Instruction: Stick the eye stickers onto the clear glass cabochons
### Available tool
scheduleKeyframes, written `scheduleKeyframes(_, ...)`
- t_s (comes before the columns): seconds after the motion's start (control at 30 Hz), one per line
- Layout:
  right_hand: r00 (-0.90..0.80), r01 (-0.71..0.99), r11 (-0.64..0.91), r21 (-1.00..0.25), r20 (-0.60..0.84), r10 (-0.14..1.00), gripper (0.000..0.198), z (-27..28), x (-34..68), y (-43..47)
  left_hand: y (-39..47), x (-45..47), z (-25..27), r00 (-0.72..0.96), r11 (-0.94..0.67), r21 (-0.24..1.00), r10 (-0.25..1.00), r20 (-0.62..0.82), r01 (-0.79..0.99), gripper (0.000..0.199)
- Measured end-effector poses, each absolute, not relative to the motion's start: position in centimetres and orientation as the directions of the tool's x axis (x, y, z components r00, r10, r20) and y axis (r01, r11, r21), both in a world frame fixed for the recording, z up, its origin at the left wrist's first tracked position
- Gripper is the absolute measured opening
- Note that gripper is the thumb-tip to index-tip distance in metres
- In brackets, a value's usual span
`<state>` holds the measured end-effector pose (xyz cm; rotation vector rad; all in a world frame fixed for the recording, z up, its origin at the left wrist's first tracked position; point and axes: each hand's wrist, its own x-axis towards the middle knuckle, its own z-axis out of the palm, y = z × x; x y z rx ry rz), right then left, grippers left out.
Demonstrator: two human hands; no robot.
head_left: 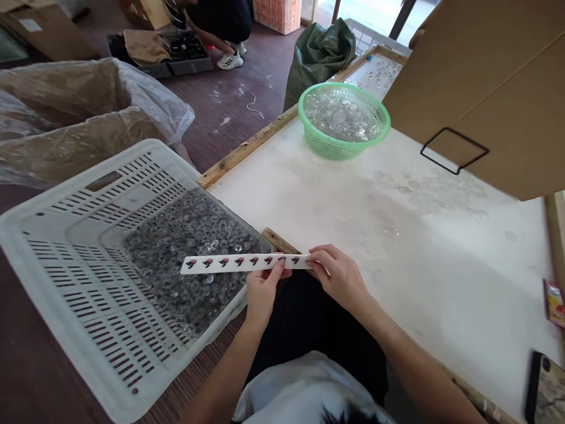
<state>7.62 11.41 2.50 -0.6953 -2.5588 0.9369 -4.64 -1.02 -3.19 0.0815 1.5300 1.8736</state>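
A narrow white strip of stickers (232, 262), printed with a row of small red and black designs, lies across both hands. My left hand (263, 288) pinches it from below near its middle, thumb on top. At the strip's right end, my right hand (338, 274) grips it between thumb and fingers. The strip's left part reaches over a white slotted plastic basket (88, 282), which holds a great many small clear round pieces (189, 247). Both hands are just over the wooden edge of the white table (309, 194).
A green basket (339, 150) of clear round pieces stands at the table's far side. A large cardboard panel (481, 100) with a black wire loop (454, 150) rises at right. A phone (547, 388) lies at near right. A plastic-lined box (88, 123) and a crouching person (225, 29) are beyond.
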Motion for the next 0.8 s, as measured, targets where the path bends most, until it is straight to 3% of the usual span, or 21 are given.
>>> scheduleKeyframes(0.07, -0.811, 0.286, 0.65, -0.704, 0.183, 0.555, 0.016, 3.1, 7.0, 12.9, -0.9, -5.0, -3.4, -0.751, -0.063, 0.867, 0.533, -0.39, -0.494, 0.032)
scheduleKeyframes(0.17, -0.689, 0.319, 0.523, -0.791, 0.186, 0.701, 0.013, 3.2, 5.7, 17.1, -0.7, -5.3, -3.6, -0.754, -0.079, 0.854, 0.515, -0.407, -0.515, 0.036)
scheduleKeyframes(0.27, -0.616, 0.404, 0.351, -0.845, 0.033, 0.787, 0.018, 1.9, 4.0, 21.9, -0.7, -5.4, -3.8, -0.742, -0.087, 0.841, 0.524, -0.418, -0.535, 0.036)
scheduleKeyframes(0.4, -0.645, 0.465, 0.211, -0.86, -0.166, 0.746, 0.02, -0.4, 2.1, 25.3, -0.7, -5.5, -4.0, -0.719, -0.086, 0.823, 0.544, -0.434, -0.561, 0.033)
scheduleKeyframes(0.57, -0.643, 0.521, 0.179, -0.834, -0.246, 0.726, 0.019, -1.6, 1.2, 26.0, -0.8, -5.8, -4.5, -0.714, -0.087, 0.81, 0.532, -0.454, -0.58, 0.034)
scheduleKeyframes(0.8, -0.645, 0.559, 0.254, -0.789, -0.222, 0.731, 0.015, -1.8, 0.8, 26.3, -0.6, -5.9, -4.7, -0.709, -0.084, 0.803, 0.53, -0.465, -0.59, 0.036)
